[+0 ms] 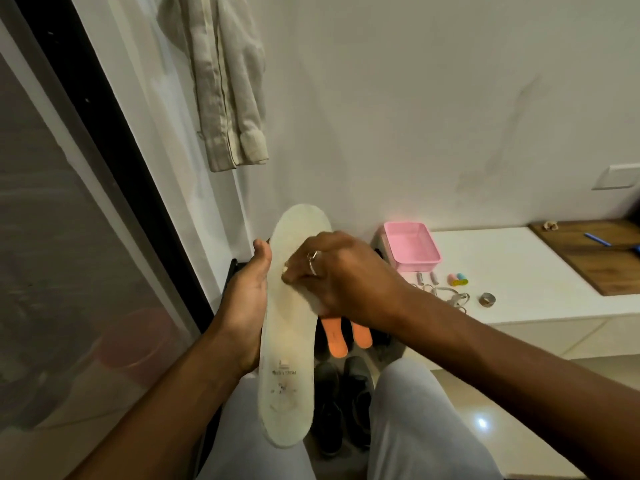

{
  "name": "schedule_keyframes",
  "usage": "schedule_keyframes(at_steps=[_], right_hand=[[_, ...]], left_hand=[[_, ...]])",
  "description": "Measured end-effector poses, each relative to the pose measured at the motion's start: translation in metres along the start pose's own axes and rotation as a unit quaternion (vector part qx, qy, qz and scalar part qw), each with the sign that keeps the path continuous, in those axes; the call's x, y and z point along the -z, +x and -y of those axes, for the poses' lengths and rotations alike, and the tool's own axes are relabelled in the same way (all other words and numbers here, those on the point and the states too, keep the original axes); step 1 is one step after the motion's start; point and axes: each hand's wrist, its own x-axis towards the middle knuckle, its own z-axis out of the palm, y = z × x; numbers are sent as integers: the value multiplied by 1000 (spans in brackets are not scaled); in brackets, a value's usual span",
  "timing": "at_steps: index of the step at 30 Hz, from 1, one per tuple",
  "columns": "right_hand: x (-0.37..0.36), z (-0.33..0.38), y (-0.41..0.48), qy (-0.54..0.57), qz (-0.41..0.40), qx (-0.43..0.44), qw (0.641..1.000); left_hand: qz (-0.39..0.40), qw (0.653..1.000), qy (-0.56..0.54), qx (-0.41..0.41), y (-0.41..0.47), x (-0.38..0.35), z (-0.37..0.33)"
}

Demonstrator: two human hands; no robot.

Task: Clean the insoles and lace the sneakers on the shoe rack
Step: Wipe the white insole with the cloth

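White ledge (519,265) on the right, carrying a pink tub (412,247). White insole (287,341) is held upright over the lap, toe end up. Left hand (244,306) cups its left edge, thumb on the rim. Right hand (341,275) is curled, fingertips pressed on the insole's face, possibly pinching something small and pale. Dark sneakers (343,403) below between the knees. Orange insoles (334,342) under the right wrist. Laces (446,294) near the tub.

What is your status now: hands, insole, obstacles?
Left hand holds white insole by its edge. Right hand grips its middle, fingers curled on top. Nothing blocks the work.
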Motion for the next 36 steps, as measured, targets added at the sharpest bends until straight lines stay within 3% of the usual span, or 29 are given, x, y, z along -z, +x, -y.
schedule_keyframes(at_steps=[2, 5, 7, 12, 15, 18, 23, 28, 32, 36], right_hand=[[2, -9, 1, -47, 17, 9, 999], [8, -35, 11, -124, -50, -52, 990], [7, -31, 10, -95, -56, -53, 993], [2, 1, -8, -24, 53, 22, 998], [6, -28, 2, -95, -11, -28, 995], [5, -22, 1, -45, -65, -50, 996], [-6, 11, -13, 29, 7, 28, 999], [-4, -20, -1, -6, -108, -50, 993], [-20, 20, -18, 76, -66, 8, 995], [-14, 9, -21, -26, -58, 34, 997]], left_hand=[[5, 1000, 2, 8, -1, -1, 0], [20, 998, 41, 35, -3, -1, 0], [8, 999, 39, 35, -4, 0, -1], [-23, 1000, 2, 16, -2, -1, -2], [-2, 999, 40, 31, -4, -4, -2], [-12, 999, 38, 28, -4, -3, -2], [-29, 999, -6, 20, -1, -3, -3], [-12, 999, 24, 29, -3, -6, 0], [-37, 999, -10, 22, -1, -1, -7], [-38, 999, -11, 23, -1, -4, -7]])
